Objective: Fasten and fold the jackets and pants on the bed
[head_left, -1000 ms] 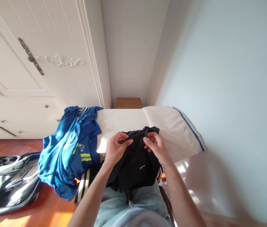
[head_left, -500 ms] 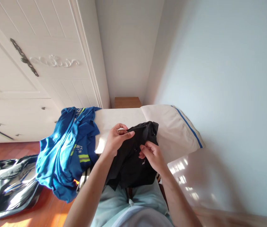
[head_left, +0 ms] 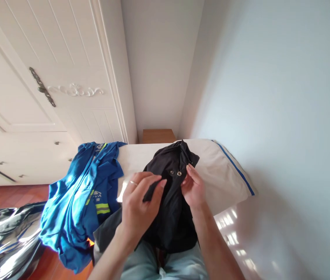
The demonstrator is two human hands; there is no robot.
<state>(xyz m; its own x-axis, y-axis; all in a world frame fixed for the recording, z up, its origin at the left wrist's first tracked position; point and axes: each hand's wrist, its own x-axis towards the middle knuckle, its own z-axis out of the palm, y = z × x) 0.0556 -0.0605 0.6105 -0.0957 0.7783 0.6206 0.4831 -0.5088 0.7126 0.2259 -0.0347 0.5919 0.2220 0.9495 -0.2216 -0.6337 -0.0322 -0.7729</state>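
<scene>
- Where the reddish floor shows, well left of the black garment, lies a glossy dark item.
- A blue shirt with yellow-green stripes drapes over the counter, nearer the garment's left side.
- The left hand is over the garment's left part, thumb and forefinger nearly meeting; whether they pinch cloth, I cannot tell.
- The garment spreads from the person's lap up towards the counter, two metal snaps near its top.
- The right hand grips the garment's right edge, fingers curled, beside the snaps.
- An off-white cloth with a blue stripe lies right of the garment.
</scene>
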